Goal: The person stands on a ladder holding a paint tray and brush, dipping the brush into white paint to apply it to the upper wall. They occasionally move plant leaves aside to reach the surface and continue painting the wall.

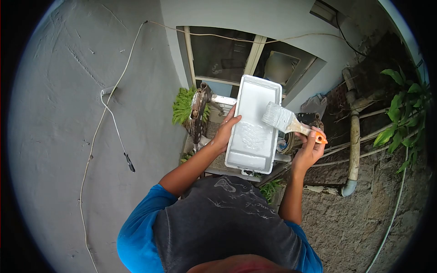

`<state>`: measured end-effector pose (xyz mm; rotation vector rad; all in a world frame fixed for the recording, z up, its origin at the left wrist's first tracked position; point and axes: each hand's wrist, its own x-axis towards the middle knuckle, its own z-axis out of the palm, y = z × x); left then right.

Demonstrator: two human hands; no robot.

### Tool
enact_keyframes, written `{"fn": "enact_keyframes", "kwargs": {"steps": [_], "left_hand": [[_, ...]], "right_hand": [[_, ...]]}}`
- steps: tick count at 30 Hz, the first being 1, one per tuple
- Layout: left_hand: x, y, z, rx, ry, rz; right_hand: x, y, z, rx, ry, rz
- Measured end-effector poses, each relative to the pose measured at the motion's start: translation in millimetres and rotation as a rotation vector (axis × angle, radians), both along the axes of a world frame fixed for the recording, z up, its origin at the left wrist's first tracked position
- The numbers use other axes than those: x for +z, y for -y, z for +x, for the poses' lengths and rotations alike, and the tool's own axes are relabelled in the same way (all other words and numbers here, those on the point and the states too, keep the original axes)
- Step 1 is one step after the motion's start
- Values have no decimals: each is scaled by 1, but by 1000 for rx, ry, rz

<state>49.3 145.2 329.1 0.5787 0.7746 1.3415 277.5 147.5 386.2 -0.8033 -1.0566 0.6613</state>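
My left hand grips the left long side of a white paint tray, the thumb lying over its rim. Pale paint coats the tray's inside, thickest in the lower half. In my right hand is a wide paintbrush, held by its handle with an orange tip. Paint covers its bristles, which point left and overlap the tray's right rim in this view. The fingers of my left hand under the tray are hidden.
To the left is a grey wall, where a paint roller and a long cable show. Ahead stand a window and a fern. Pipes and a leafy plant line the right side.
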Motion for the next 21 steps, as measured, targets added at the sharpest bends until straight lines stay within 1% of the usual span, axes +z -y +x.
{"fn": "enact_keyframes", "kwargs": {"steps": [2,4,7,8,9,11,12,14,15,19,21], "left_hand": [[-12,-4,-2,-10,-40,37],[-7,-1,-2,-20,-12,8],[1,-1,0,-29,17,-11],[2,0,0,-17,22,-10],[2,1,1,-29,23,-20],[4,1,1,-8,23,-36],[5,1,1,-4,23,-33],[2,-1,2,-9,-11,-7],[1,-1,2,-10,-49,15],[2,0,3,-11,-19,-3],[-4,-3,2,-12,-15,40]], "right_hand": [[18,-13,4,101,60,0],[45,-26,3,178,183,-22],[82,-51,-3,280,401,-28],[92,-58,-6,289,523,-38],[98,-64,-13,324,560,-63],[102,-77,-18,390,726,-147],[103,-82,-22,385,728,-147],[102,-90,-31,363,983,-194],[101,-93,-35,364,984,-195],[91,-106,-40,449,1033,-154],[90,-110,-39,488,1045,-135]]}}
